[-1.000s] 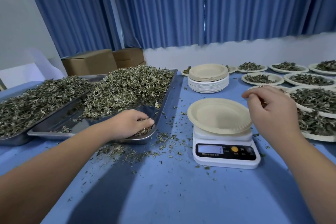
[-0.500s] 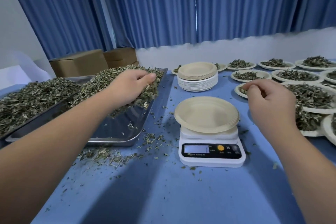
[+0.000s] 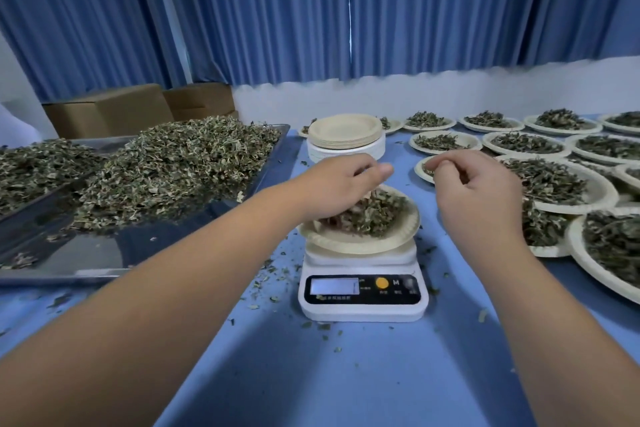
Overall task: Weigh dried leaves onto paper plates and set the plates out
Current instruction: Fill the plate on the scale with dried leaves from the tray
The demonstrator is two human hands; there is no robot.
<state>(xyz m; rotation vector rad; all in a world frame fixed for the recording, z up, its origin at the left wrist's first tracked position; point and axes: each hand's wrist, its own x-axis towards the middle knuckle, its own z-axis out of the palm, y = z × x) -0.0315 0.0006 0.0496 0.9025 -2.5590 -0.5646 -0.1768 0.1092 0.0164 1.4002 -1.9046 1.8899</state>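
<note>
Blue pleated curtains [image 3: 311, 10] back a blue-covered table [image 3: 346, 374]. At its centre, a white digital kitchen scale [image 3: 362, 302] carries a beige round paper plate [image 3: 398, 236] holding dried green leaves [image 3: 374, 215]. The left hand [image 3: 332, 184] hovers above this plate, fingers loosely bent downward, thumb extended, gripping nothing visible. The right hand [image 3: 481, 191] hangs just right of the plate, fingers curled toward the thumb; any contents cannot be determined. A steel tray [image 3: 86, 253] heaped with leaves lies left, a stack of empty plates [image 3: 346, 135] stands behind the scale, and filled plates [image 3: 607, 196] lie right.
</note>
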